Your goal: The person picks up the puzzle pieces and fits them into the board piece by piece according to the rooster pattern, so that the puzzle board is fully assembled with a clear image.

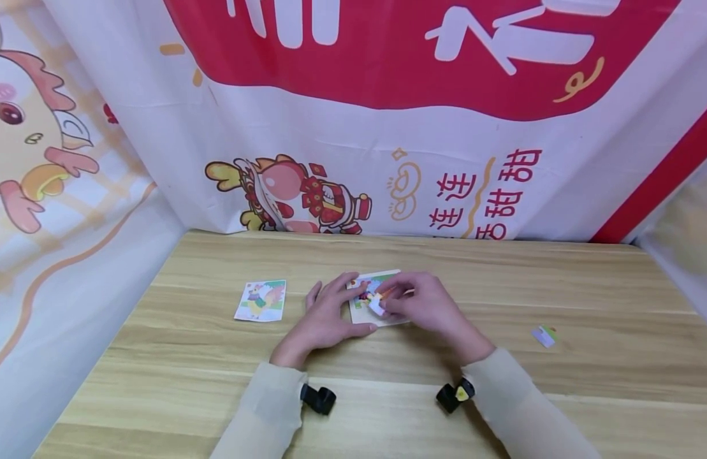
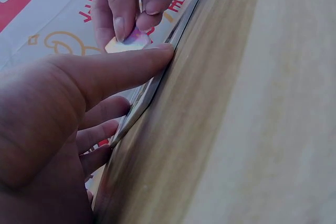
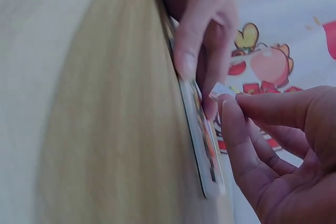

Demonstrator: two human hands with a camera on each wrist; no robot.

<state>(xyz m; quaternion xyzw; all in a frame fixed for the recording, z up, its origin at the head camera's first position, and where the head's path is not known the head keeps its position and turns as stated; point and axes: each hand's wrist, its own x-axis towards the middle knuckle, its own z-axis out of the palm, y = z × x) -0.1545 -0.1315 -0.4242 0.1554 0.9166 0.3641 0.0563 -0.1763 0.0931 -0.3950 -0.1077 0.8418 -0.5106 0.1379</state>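
Note:
A flat puzzle board (image 1: 361, 316) with a pale border and a colourful printed picture lies on the table in front of me. My left hand (image 1: 328, 313) spans its left side, thumb straight along the near edge and fingers reaching towards the far edge. Over the board, my right hand (image 1: 420, 303) pinches a small puzzle piece (image 1: 376, 305) between thumb and index finger. In the right wrist view, the piece (image 3: 222, 91) shows a whitish side and is held just off the board (image 3: 195, 135). The hands hide part of the board's picture.
On the wooden table (image 1: 382, 408), a square picture card (image 1: 261, 301) of a cartoon animal lies left of the board. Another small piece (image 1: 544, 335), purple and green, lies to the right. A printed cloth (image 1: 353, 146) hangs behind the table's far edge.

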